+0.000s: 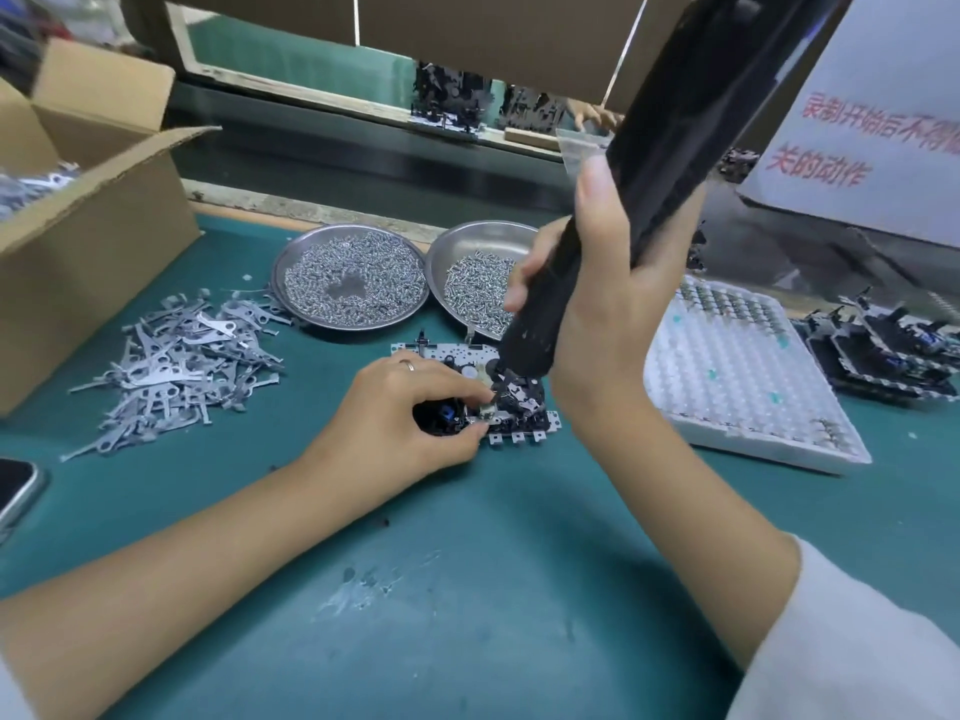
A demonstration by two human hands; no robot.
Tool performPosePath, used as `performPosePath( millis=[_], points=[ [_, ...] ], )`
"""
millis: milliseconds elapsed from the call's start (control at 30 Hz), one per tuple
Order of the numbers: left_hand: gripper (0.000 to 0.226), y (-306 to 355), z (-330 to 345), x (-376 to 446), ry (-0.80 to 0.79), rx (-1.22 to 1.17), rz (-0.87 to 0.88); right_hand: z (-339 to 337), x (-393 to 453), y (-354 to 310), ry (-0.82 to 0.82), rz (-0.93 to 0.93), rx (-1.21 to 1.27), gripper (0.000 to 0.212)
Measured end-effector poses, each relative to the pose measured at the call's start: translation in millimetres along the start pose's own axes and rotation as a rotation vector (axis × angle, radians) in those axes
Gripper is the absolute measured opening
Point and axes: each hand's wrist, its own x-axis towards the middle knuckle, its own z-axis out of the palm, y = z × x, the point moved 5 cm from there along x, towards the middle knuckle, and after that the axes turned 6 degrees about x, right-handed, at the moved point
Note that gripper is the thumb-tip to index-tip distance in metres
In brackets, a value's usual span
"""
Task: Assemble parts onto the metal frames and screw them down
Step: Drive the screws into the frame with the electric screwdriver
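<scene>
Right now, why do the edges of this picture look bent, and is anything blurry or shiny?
Head view: the wide-angle lens bows the conveyor edge and stretches the forearms; the electric screwdriver in the right hand looms large and soft near the lens; the red-lettered sign is blurred; the two screw dishes glint under even overhead light, with soft shadows.

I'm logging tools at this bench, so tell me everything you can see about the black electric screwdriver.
The electric screwdriver is a long black tool with a matte, plastic-looking body, widest at the top and narrowing downward. It leans up toward the top right, out of frame. The right hand grips its lower body, fingers wrapped round it. Its nose points down onto the metal frame assembly, which the left hand steadies on the green mat. The bit itself is hidden.
</scene>
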Motion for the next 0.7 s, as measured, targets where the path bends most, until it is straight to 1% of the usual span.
performPosePath(
  millis=[167, 433, 700],
  points=[
    [0.023, -2.6, 1.1, 0.7, 0.007, 0.020, -0.005, 2.8, -11.0, 10.4, -0.012, 0.045, 0.030, 0.018],
    [0.020, -2.0, 1.7, 0.5, 0.004, 0.032, -0.004, 4.6, -14.0, 12.8, -0.041, 0.028, 0.045, 0.024],
    [0.021, -1.9, 1.8, 0.7, -0.009, 0.023, -0.020, 3.9, -13.6, 13.0, -0.040, 0.026, 0.037, 0.018]
  ],
)
